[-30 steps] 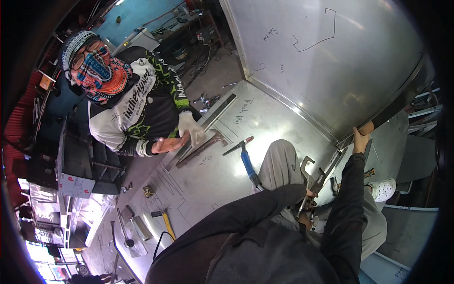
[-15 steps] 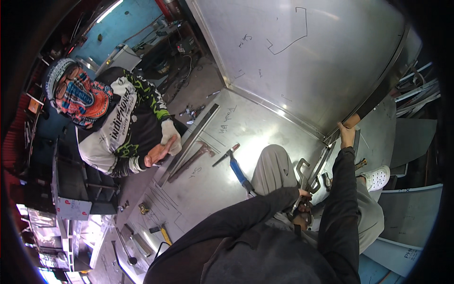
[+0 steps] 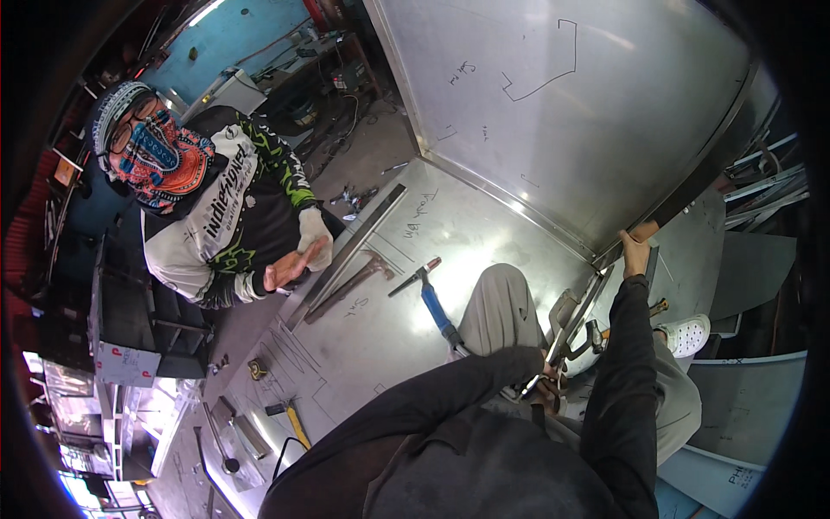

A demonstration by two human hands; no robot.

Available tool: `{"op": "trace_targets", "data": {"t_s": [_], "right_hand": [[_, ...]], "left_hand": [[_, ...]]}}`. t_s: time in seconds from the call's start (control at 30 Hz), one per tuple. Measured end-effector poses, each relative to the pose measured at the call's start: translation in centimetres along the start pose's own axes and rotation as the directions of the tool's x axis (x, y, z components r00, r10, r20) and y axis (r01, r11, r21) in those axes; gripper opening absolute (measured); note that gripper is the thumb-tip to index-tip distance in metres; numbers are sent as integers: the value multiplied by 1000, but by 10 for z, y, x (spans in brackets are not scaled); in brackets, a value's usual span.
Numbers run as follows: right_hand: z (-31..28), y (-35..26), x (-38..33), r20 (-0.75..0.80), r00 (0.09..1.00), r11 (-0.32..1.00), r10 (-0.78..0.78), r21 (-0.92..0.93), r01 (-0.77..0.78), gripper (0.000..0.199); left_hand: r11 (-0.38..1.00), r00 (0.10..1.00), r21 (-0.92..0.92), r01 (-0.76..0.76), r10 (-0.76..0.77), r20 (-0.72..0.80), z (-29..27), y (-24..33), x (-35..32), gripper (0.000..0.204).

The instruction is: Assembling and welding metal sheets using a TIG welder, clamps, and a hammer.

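Note:
My left hand (image 3: 543,391) is shut on a metal locking clamp (image 3: 571,342) that bites the lower edge of the upright steel sheet (image 3: 553,112), just beside my grey-trousered knee (image 3: 501,303). In a black sleeve, my right hand (image 3: 636,245) reaches up and grips the sheet's right edge where it meets a dark bar. I sit on the flat steel sheet (image 3: 389,346) on the floor. A blue-handled hammer (image 3: 435,301) lies next to my knee.
A co-worker (image 3: 220,221) in a patterned face cover crouches at left, hands (image 3: 298,255) together by a long angle bar (image 3: 350,251). A rusty pick hammer (image 3: 354,281), a yellow tape measure (image 3: 257,369) and a yellow-handled tool (image 3: 296,424) lie on the sheet. My white shoe (image 3: 687,333) rests at right.
My hands keep their holds on the clamp and the sheet edge. The co-worker's hands have lifted slightly off the angle bar and come together. The view has shifted a little.

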State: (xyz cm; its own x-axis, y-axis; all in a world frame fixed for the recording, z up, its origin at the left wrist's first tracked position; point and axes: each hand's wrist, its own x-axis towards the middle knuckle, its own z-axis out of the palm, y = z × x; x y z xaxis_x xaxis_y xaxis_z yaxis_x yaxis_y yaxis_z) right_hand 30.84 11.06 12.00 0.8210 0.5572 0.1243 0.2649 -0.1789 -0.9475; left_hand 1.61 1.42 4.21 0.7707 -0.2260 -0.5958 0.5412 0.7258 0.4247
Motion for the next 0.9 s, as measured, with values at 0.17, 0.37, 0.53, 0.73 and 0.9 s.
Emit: {"op": "trace_targets", "data": {"t_s": [0.17,0.37,0.53,0.73,0.9], "right_hand": [[-5,-4,-1,39,999,999,-35,26,34,28],[-9,-15,-2,95,989,994,-110,7,110,28],[-17,-16,-1,97,980,984,-176,-1,177,34],[-22,-8,14,260,964,981,-59,-164,104,40],[-31,-6,19,307,929,960,-207,-121,254,40]], "left_hand": [[999,1000,37,-21,21,-5,-2,-8,0,31],[969,996,242,-52,68,-57,4,3,3,33],[988,998,149,34,-42,52,2,6,12,35],[998,996,61,-28,32,-79,-9,-14,28,28],[837,938,438,-329,341,53,-6,-8,23,44]]}}
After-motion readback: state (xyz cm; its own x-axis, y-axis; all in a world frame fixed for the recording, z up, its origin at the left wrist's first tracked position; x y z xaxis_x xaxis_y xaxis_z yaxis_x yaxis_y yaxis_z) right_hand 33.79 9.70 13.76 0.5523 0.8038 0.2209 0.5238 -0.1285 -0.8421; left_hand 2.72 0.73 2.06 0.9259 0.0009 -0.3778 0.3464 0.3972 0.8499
